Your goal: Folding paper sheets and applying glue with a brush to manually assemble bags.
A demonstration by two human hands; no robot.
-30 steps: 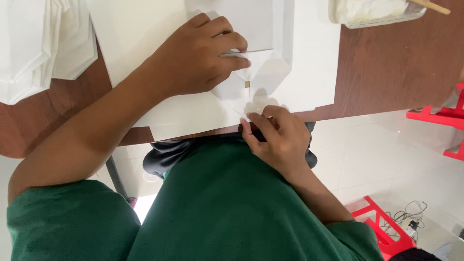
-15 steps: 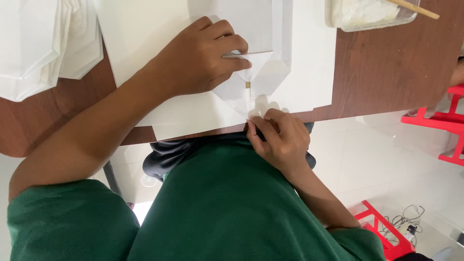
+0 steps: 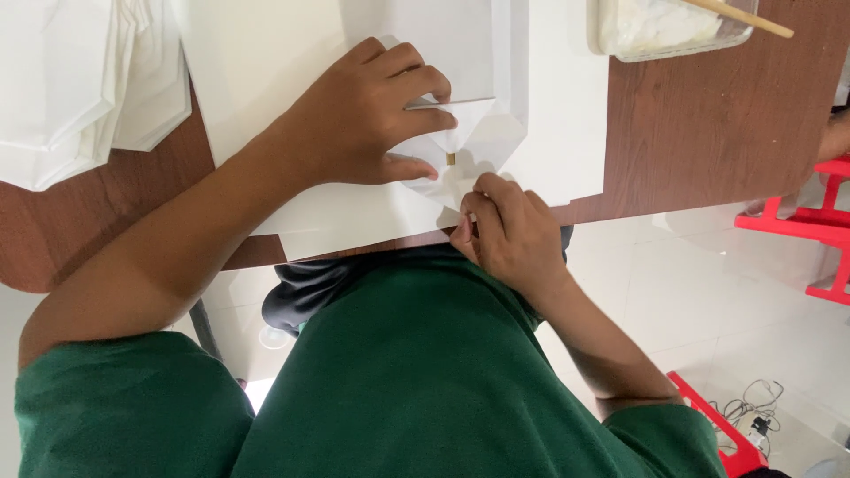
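While the left hand [image 3: 363, 119] lies knuckles-up on a folded white paper piece [image 3: 465, 142], its fingers curl over the piece's upper edge and its thumb stretches along the lower side, so this grip is closed down on the paper and presses it flat. That paper piece sits near the front edge of the brown wooden worktop [image 3: 708, 124], resting on larger white sheets [image 3: 266, 62] that cover the middle of the surface. Just below it, the right hand [image 3: 509, 235] comes in from the worktop's near edge with its fingers bunched tight; the fingertips meet the lower corner of the same folded piece, a narrow pinching grip on the paper's edge. Both hands are close together, almost touching, with a small brownish spot showing between them on the paper. At the far left lies a stack of white folded paper [image 3: 80, 80], well apart from the hands. Toward the upper right stands a clear container [image 3: 664, 31] with white contents, and a thin wooden stick [image 3: 739, 16] rests across it. Red plastic furniture [image 3: 797, 221] stands on the pale floor beyond the worktop's right side. Green sleeves cover the person's upper arms.
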